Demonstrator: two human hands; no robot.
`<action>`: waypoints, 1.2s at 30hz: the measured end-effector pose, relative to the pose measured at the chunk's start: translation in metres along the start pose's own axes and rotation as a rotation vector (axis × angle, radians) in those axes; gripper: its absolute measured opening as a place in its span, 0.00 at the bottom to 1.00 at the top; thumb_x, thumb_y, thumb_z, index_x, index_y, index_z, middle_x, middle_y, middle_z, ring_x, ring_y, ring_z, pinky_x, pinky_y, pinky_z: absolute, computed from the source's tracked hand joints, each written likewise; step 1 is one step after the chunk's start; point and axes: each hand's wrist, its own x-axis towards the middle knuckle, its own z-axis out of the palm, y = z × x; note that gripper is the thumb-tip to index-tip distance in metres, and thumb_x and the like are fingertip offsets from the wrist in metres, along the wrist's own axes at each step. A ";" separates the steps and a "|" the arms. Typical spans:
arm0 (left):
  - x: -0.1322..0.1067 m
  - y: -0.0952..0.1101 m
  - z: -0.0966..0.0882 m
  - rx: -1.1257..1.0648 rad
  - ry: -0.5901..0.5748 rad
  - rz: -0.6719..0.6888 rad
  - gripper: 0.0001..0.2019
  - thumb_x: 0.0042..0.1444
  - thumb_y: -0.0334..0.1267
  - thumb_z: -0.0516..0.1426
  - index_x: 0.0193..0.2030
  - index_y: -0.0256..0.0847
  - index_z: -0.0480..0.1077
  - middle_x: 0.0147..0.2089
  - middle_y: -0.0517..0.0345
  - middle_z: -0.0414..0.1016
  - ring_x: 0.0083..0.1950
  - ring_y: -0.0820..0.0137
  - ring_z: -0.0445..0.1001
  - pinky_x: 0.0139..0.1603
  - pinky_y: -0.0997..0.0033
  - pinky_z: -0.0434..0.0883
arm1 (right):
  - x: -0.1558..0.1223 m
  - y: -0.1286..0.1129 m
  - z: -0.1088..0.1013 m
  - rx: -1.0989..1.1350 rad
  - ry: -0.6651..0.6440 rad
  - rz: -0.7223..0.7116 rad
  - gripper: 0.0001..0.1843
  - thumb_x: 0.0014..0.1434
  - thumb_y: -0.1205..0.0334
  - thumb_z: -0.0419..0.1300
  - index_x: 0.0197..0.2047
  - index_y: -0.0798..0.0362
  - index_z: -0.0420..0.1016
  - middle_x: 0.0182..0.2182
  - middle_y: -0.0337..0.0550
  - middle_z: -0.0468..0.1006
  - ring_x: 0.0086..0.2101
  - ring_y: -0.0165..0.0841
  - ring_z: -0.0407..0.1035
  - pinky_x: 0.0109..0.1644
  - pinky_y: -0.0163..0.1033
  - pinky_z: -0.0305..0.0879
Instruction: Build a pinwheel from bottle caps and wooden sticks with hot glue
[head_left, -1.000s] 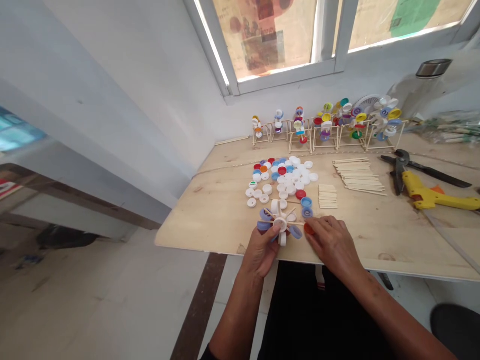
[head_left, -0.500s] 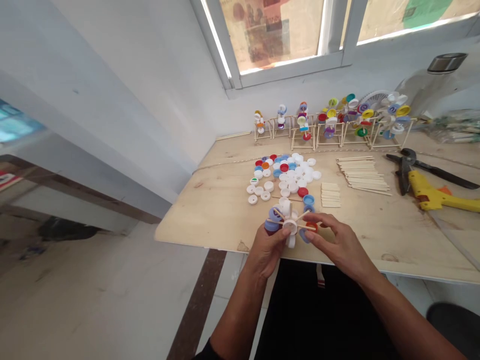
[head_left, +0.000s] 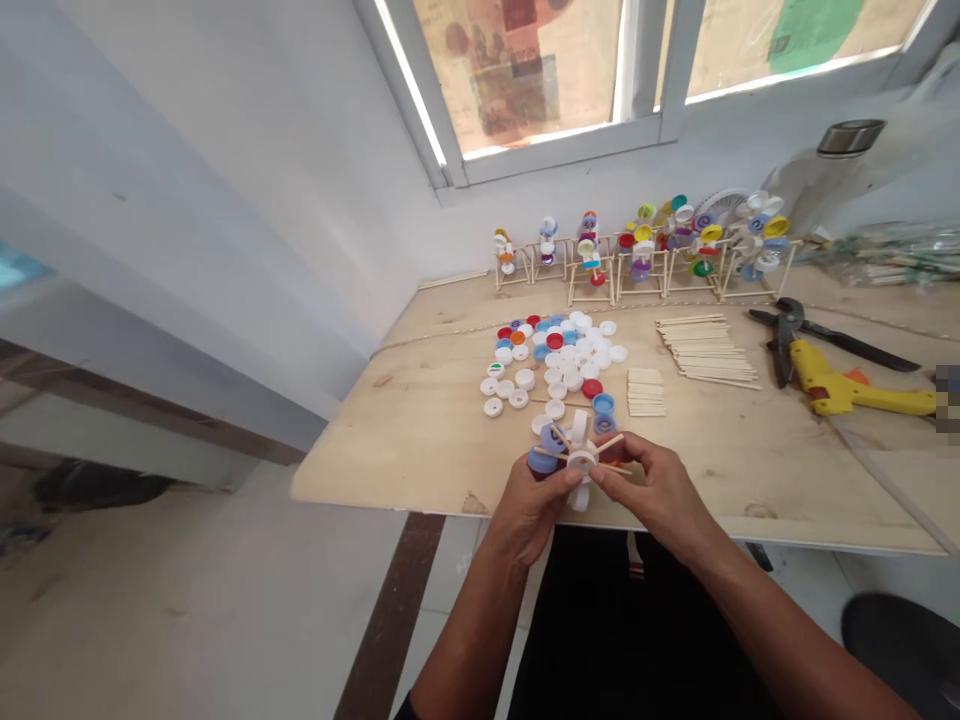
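A small wheel of bottle caps and sticks (head_left: 581, 461) is between my hands near the table's front edge. Its round white hub carries thin wooden sticks pointing outward, with white caps above and below and blue-purple caps on the left. My left hand (head_left: 531, 508) is closed on the left side of it, thumb against the hub. From the right, my right hand (head_left: 664, 492) pinches it close to the hub, fingers around the right-hand sticks. Those fingers partly hide an orange cap. Loose blue caps (head_left: 603, 404) lie just beyond the wheel.
Many loose caps (head_left: 577, 350), mostly white, spread over the wooden table (head_left: 390, 440). Short sticks (head_left: 646, 392) and longer sticks (head_left: 709, 350) lie to their right. Farther right are pliers (head_left: 786, 340) and a yellow glue gun (head_left: 832, 385). Cap wheels on stick frames (head_left: 641, 265) line the wall.
My right hand has moved left, its thumb and fingertips now close to the hub instead of at the outer stick ends. My left hand keeps its hold. The camera view has shifted slightly.
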 end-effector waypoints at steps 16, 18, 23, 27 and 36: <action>0.002 -0.005 -0.013 -0.125 0.207 -0.011 0.15 0.33 0.35 0.72 0.32 0.37 0.78 0.32 0.57 0.78 0.35 0.71 0.74 0.42 0.74 0.69 | -0.012 0.039 -0.185 -0.968 0.578 0.001 0.23 0.56 0.48 0.51 0.45 0.54 0.75 0.44 0.53 0.78 0.40 0.44 0.72 0.42 0.46 0.67; 0.002 -0.005 -0.013 -0.140 0.217 -0.008 0.15 0.33 0.34 0.72 0.32 0.37 0.78 0.33 0.57 0.78 0.36 0.71 0.74 0.43 0.74 0.69 | -0.009 0.051 -0.213 -1.244 0.544 0.035 0.25 0.58 0.51 0.45 0.48 0.57 0.74 0.44 0.55 0.77 0.43 0.47 0.70 0.45 0.50 0.65; 0.003 -0.006 -0.012 -0.152 0.235 -0.004 0.17 0.33 0.34 0.72 0.34 0.37 0.78 0.33 0.57 0.78 0.35 0.72 0.74 0.41 0.75 0.70 | 0.002 0.071 -0.245 -1.593 0.334 -0.004 0.24 0.59 0.55 0.46 0.52 0.56 0.72 0.53 0.53 0.73 0.45 0.47 0.68 0.45 0.50 0.64; 0.004 -0.008 -0.010 -0.168 0.247 0.017 0.16 0.34 0.33 0.71 0.34 0.37 0.78 0.34 0.56 0.79 0.37 0.70 0.75 0.43 0.73 0.70 | 0.015 0.077 -0.255 -1.600 0.216 0.001 0.23 0.58 0.59 0.50 0.54 0.57 0.71 0.55 0.53 0.71 0.49 0.46 0.66 0.46 0.47 0.62; 0.004 -0.012 -0.005 -0.216 0.293 0.086 0.14 0.35 0.33 0.71 0.32 0.36 0.77 0.32 0.56 0.79 0.36 0.69 0.76 0.46 0.68 0.71 | 0.028 0.081 -0.264 -1.276 0.298 0.179 0.17 0.58 0.55 0.55 0.43 0.58 0.76 0.49 0.60 0.75 0.44 0.45 0.71 0.34 0.46 0.52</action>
